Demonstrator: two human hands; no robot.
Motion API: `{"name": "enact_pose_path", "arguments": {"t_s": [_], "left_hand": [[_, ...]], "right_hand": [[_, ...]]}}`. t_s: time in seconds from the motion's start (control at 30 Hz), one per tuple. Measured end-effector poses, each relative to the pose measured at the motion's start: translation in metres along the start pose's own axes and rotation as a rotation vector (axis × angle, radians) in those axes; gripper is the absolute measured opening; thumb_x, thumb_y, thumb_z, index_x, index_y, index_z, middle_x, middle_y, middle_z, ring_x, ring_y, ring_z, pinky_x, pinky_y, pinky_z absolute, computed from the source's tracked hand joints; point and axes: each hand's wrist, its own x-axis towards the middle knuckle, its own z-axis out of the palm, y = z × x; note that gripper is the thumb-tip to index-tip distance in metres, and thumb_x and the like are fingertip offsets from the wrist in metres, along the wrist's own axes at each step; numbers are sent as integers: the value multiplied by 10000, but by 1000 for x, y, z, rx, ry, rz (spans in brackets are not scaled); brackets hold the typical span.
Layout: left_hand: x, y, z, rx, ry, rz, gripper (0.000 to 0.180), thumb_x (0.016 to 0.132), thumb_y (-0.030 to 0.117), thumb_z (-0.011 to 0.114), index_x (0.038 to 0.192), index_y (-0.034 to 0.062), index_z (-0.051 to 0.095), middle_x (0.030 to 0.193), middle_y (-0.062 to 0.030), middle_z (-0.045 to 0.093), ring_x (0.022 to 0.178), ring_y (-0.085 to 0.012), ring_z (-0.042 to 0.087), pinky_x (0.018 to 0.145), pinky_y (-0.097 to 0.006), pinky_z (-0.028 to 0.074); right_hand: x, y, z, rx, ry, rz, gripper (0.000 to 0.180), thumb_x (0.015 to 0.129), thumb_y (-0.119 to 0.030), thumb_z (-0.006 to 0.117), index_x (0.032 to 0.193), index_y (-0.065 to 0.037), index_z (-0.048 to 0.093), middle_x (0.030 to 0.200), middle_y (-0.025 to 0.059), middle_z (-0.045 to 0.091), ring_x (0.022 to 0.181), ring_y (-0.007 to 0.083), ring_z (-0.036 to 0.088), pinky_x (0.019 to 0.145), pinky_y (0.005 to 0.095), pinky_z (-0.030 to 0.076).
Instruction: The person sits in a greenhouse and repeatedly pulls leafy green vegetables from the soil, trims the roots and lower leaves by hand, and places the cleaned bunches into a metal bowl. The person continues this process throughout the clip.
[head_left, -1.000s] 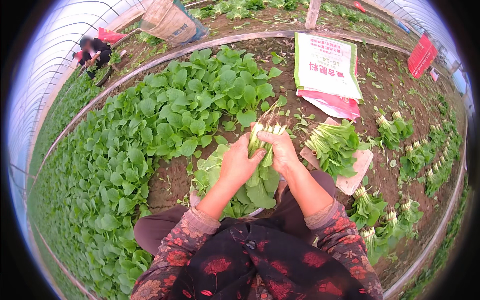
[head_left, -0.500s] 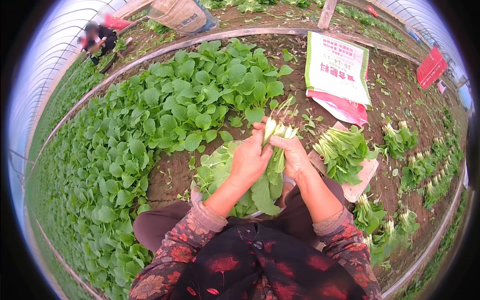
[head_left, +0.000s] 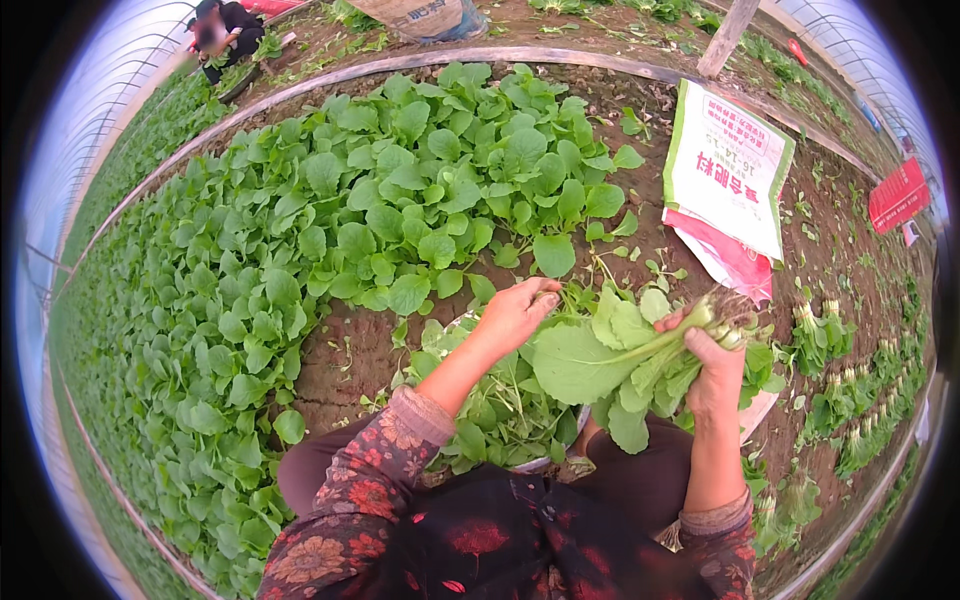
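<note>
My right hand (head_left: 716,368) grips a bunch of pulled leafy greens (head_left: 600,355) by its pale stems, roots pointing up to the right, leaves hanging left. My left hand (head_left: 515,312) reaches forward with the fingers curled down onto small green plants at the edge of the growing bed (head_left: 380,200). Below both hands a round basin (head_left: 500,410) filled with loose green leaves sits in front of my knees.
A white, green and red printed sack (head_left: 727,180) lies on the bare soil at the upper right. Bundles of harvested greens (head_left: 840,400) lie in rows along the right. Another person (head_left: 225,30) crouches at the far top left. A wooden post (head_left: 735,30) stands at the back.
Both hands held the bunch together over the basin; now the right hand has carried it to the right alone, and the left hand has let go and reached forward to the plants.
</note>
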Motion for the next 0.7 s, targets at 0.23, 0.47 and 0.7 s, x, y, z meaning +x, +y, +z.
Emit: {"name": "enact_pose_path", "arguments": {"t_s": [0.23,0.47,0.7], "left_hand": [[115,-195,25,906,-11,107,215,827,148,560,1002,24,565,1009,-154,576,1012,-345,548,818,-428,504],[203,-286,13,1642,-135,-22,238,871,156,520,1061,37,601,1153,-167,606,1059,-275,603,801,-344,502],[206,-329,-13,1272,-302,-279,406,882,203,545,1225,-13,522,1007,-147,701,871,-295,691,725,-546,501]], "right_hand": [[-3,16,0,-187,26,156,446,677,8,738,1069,-5,523,892,164,624,837,285,619,762,440,521],[14,26,-7,-406,95,255,492,625,-171,861,906,-11,490,767,145,571,711,286,593,646,415,536],[32,35,-4,-425,117,315,497,641,-201,858,927,-4,501,750,142,571,713,285,598,665,442,547]]}}
